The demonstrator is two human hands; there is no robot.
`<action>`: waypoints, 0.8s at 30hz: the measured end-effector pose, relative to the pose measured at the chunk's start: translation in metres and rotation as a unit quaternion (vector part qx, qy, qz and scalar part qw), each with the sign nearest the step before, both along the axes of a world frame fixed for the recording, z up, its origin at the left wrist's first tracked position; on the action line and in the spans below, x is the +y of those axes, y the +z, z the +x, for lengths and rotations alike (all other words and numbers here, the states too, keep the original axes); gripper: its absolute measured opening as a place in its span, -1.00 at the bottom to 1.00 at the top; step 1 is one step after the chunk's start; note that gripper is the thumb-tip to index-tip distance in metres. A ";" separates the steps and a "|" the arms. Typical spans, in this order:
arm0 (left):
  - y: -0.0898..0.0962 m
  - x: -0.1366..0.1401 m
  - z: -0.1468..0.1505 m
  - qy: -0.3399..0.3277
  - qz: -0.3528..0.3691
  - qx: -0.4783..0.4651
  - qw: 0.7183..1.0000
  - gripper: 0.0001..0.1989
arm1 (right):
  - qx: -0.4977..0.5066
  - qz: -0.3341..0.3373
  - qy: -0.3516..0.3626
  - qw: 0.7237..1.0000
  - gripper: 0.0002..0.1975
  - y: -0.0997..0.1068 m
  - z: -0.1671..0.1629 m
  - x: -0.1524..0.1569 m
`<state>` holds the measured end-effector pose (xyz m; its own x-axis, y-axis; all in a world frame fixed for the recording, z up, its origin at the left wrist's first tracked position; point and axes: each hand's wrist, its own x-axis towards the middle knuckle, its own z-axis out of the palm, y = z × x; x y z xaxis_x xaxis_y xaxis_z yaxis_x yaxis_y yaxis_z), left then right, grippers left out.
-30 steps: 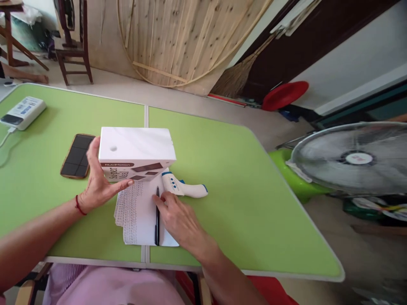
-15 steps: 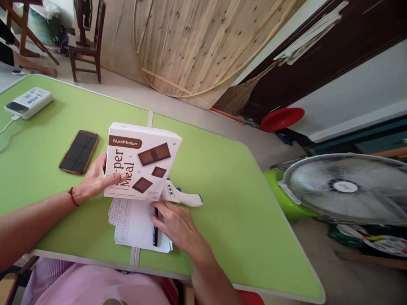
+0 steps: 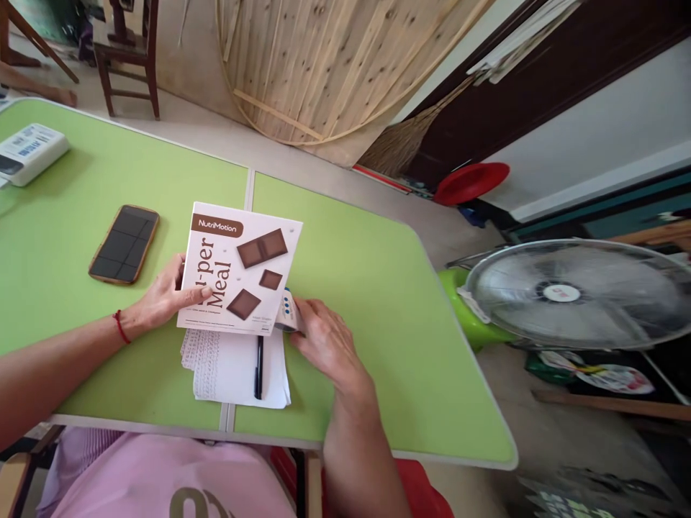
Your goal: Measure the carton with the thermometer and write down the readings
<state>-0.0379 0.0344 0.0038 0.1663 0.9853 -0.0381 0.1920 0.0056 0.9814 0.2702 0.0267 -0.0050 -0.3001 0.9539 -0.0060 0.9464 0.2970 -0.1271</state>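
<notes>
My left hand (image 3: 171, 291) holds a white and brown NutriMotion box (image 3: 240, 266) by its left side, thumb on the printed front. The box is raised and hides the top of a stack of handwritten paper sheets (image 3: 237, 370). A black pen (image 3: 259, 368) lies on the sheets, its upper end reaching the box. My right hand (image 3: 330, 338) is closed over the handle of a white handheld thermometer (image 3: 286, 311) with blue buttons. The thermometer's other end is behind the box, and its handle is covered by my fingers.
On the green table (image 3: 378, 302) lie a smartphone (image 3: 124, 244) and, farther left, a white power bank (image 3: 33, 152) with a cable. A standing fan (image 3: 561, 295) is beyond the right edge. A wooden chair (image 3: 127, 65) stands behind, near another person's foot (image 3: 59, 95).
My right hand has left the pen and moved right and up onto the thermometer's handle. The box in my left hand has tilted, showing its front more squarely. The view has shifted slightly.
</notes>
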 end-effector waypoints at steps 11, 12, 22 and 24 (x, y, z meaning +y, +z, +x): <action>-0.007 0.002 0.000 -0.014 0.033 -0.008 0.999 -0.32 | 0.606 -0.091 -0.034 0.789 -0.62 0.053 -0.027 -0.060; -0.007 0.002 0.001 -0.014 0.030 -0.011 0.999 -0.31 | 0.639 -0.158 -0.025 0.753 -0.59 0.056 -0.036 -0.069; -0.003 0.001 0.005 -0.012 0.043 -0.001 0.999 -0.32 | 0.713 -0.299 -0.124 0.622 -0.51 0.026 -0.086 -0.094; -0.002 0.001 0.006 -0.014 0.036 -0.007 0.999 -0.31 | 0.708 -0.292 -0.130 0.630 -0.56 0.021 -0.089 -0.096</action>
